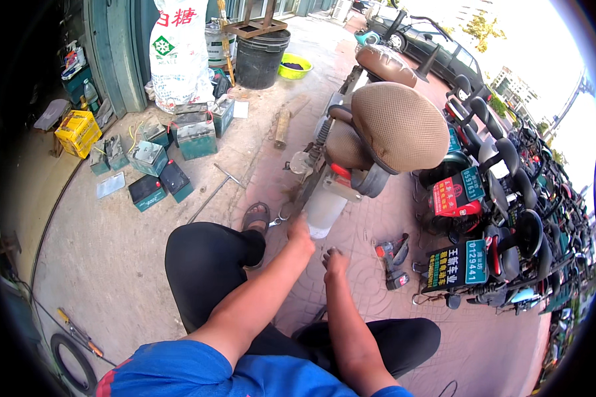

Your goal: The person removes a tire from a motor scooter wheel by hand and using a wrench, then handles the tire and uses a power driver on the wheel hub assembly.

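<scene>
My left hand is at the tail of an electric bike with a brown mesh-covered seat, against the left side of its pale rear mudguard. Its fingers look curled closed, but whatever they grip is hidden. Just below the mudguard, my right hand hangs above the paving, its dark-smudged fingers apart and nothing visible in them. Beside my sandalled foot shows a silver wrench. A cordless drill lies on the paving to the right of my right hand.
Several teal-and-black batteries stand on the concrete at left, near a T-handled tool. Behind them are a white sack and a black bucket. Parked bikes crowd the right side. A tyre lies lower left.
</scene>
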### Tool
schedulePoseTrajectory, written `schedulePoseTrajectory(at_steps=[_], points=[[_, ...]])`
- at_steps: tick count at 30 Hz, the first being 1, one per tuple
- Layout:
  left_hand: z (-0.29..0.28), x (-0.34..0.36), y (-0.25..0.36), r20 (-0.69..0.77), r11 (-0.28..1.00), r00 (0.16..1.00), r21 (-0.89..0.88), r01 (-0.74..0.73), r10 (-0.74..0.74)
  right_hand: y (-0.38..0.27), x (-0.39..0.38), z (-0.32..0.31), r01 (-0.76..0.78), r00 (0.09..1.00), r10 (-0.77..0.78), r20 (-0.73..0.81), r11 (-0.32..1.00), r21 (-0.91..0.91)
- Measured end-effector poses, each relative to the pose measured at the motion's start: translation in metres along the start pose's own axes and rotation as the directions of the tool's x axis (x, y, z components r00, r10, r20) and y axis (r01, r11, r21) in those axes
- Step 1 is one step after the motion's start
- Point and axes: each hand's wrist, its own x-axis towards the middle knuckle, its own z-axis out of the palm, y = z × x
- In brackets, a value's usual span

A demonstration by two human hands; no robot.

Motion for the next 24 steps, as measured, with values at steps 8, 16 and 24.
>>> schedulePoseTrajectory(at_steps=[8,16,24], points=[[0.008,-0.008,-0.002,-0.183,0.975,0.978,0.212,-0.063,0.103,0.019,0.03,0.066,0.5,0.866,-0.496,0.07,0.851,-0.161],[0.02,-0.065,0.028,-0.225,0.927,0.966,0.373,-0.038,0.13,0.033,0.048,0.087,0.49,0.87,-0.492,0.015,0.869,0.069],[0.024,-0.087,0.043,-0.146,0.984,0.988,0.16,0.082,-0.059,0.036,0.051,0.08,0.549,0.836,-0.549,-0.021,0.836,0.019]])
